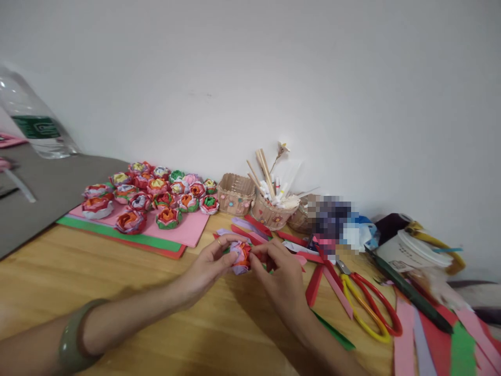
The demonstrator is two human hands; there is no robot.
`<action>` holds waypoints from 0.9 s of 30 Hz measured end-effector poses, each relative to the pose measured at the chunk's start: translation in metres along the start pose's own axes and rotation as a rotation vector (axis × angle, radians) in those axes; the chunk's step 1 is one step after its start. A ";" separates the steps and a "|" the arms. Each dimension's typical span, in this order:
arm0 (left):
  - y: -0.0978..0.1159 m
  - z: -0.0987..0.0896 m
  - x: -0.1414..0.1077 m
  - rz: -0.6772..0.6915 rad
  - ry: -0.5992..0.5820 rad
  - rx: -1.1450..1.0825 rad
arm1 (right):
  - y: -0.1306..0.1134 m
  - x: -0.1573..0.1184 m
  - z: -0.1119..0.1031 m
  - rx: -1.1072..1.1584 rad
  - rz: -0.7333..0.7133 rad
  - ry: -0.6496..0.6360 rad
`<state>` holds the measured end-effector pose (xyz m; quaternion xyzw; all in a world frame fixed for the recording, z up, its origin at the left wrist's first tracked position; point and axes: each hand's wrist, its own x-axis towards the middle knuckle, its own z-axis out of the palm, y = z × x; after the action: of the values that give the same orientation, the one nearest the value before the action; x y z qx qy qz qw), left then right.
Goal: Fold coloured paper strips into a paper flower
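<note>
Between my two hands, just above the wooden table, is a paper flower (240, 258) with lilac outer petals and orange-red inner ones. My left hand (213, 266), with a ring on one finger, grips the flower from its left side. The fingertips of my right hand (279, 269) are pinched together at the flower's right edge, on its petals. Folded paper strips (250, 228) in red, lilac and pink lie just behind the hands. Part of the flower is hidden by my fingers.
Several finished paper flowers (156, 186) stand on stacked coloured sheets (195, 230) at the left. Small baskets (236, 194) line the wall, one holding sticks. Red-and-yellow scissors (368, 303), a dark green pen-like tool (415, 295), a white tub (410, 251) and paper strips (403, 334) lie right.
</note>
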<state>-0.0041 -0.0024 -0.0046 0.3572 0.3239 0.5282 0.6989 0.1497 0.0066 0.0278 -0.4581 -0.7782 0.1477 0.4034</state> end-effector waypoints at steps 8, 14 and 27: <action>0.006 0.001 0.000 -0.064 -0.090 -0.158 | 0.002 0.003 -0.013 0.303 0.035 0.093; 0.007 0.000 0.000 -0.067 -0.072 -0.158 | 0.002 0.004 -0.010 0.152 -0.144 0.013; 0.004 -0.001 -0.001 -0.057 -0.112 -0.005 | 0.004 0.002 -0.009 0.093 -0.224 -0.003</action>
<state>-0.0067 -0.0026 -0.0019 0.3750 0.2929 0.4882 0.7316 0.1582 0.0094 0.0324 -0.3489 -0.8174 0.1382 0.4370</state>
